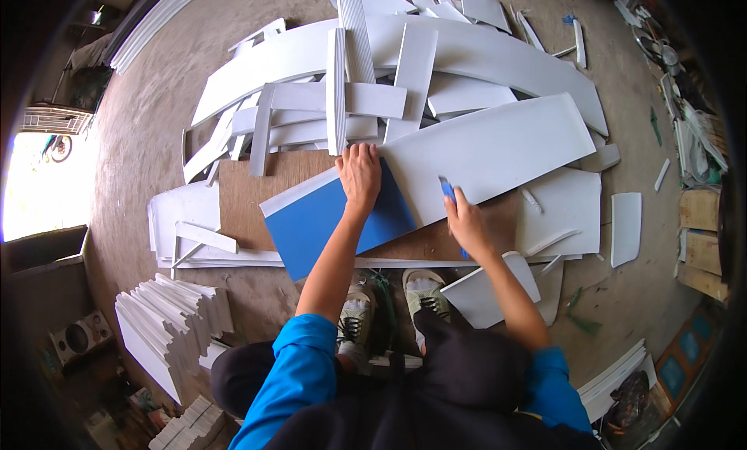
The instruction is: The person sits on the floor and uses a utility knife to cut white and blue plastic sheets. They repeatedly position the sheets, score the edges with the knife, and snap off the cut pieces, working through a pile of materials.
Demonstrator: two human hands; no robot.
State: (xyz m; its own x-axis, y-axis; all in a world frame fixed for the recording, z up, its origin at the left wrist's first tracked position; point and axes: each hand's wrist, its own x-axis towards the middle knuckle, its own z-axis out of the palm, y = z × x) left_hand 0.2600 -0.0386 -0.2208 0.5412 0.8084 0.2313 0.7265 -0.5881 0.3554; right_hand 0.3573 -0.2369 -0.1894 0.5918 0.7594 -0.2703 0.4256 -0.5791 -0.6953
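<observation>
A blue rectangular sheet with a pale strip along its far edge lies slanted over a brown board. It rests against or over the left end of a long white panel; exactly how they overlap I cannot tell. My left hand is on the far edge of the blue sheet, fingers bent and together, holding it down. My right hand is closed round a blue utility knife, a little right of the sheet and above the white panel. The knife's blade tip is blurred.
Beyond the panel lies a heap of white strips and a long curved white piece. Stacked white sheets stand at the near left. White offcuts lie by my shoes. Cardboard boxes stand at the right.
</observation>
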